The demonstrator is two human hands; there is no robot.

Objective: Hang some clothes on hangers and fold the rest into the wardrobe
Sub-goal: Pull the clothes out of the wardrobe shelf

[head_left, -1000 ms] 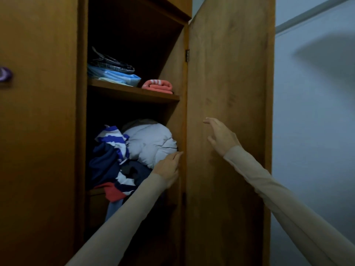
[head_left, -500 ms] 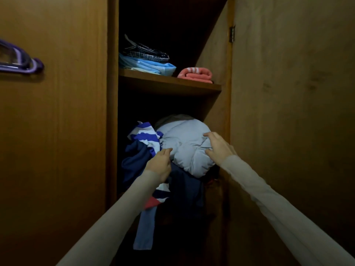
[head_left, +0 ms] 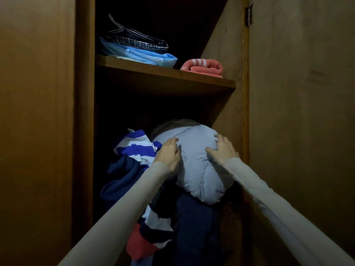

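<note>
A puffy pale grey jacket (head_left: 194,166) is bundled on top of a heap in the wardrobe's lower compartment. My left hand (head_left: 169,154) lies against its left side with the fingers bent over the fabric. My right hand (head_left: 222,148) presses on its upper right with the fingers spread. Beside the jacket a blue-and-white striped garment (head_left: 134,146) spills out, with dark navy clothes (head_left: 194,223) and a red piece (head_left: 138,244) hanging below.
The wooden shelf (head_left: 165,79) above carries a folded light blue stack (head_left: 142,56) topped by a dark checked item (head_left: 134,40), and a rolled pink towel (head_left: 203,67). The open wardrobe door (head_left: 301,112) stands at right; a closed panel (head_left: 36,112) at left.
The view has closed in on the wardrobe. My right hand came off the door onto the jacket, and my left hand slid up from the jacket's lower edge onto its left side.
</note>
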